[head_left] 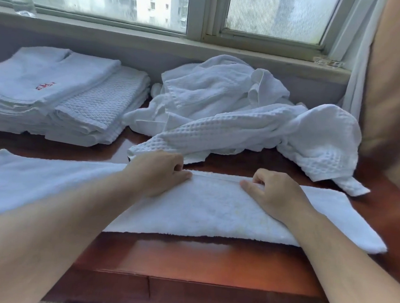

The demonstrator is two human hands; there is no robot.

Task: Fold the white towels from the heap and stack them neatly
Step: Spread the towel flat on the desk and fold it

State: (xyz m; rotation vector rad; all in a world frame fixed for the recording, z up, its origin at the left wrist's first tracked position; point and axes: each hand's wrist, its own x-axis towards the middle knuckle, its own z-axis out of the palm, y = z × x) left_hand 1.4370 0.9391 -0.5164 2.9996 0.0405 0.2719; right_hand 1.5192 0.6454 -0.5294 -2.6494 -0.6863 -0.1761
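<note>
A long white towel (213, 211) lies folded lengthwise across the near part of the wooden table (186, 261). My left hand (159, 172) and my right hand (272, 192) sit side by side on its far edge, fingers curled over the edge and thumbs on top, pinching it. Behind them, at the middle and right, lies the heap of crumpled white towels (239, 111), with a waffle-weave one on top. At the back left stands the stack of folded towels (61, 94), its top one marked with red embroidery.
A window sill (154, 41) and window run along the back of the table. A white curtain (358, 75) and a brown cushion or chair back (394, 94) stand at the right. The table's front edge is close below the towel.
</note>
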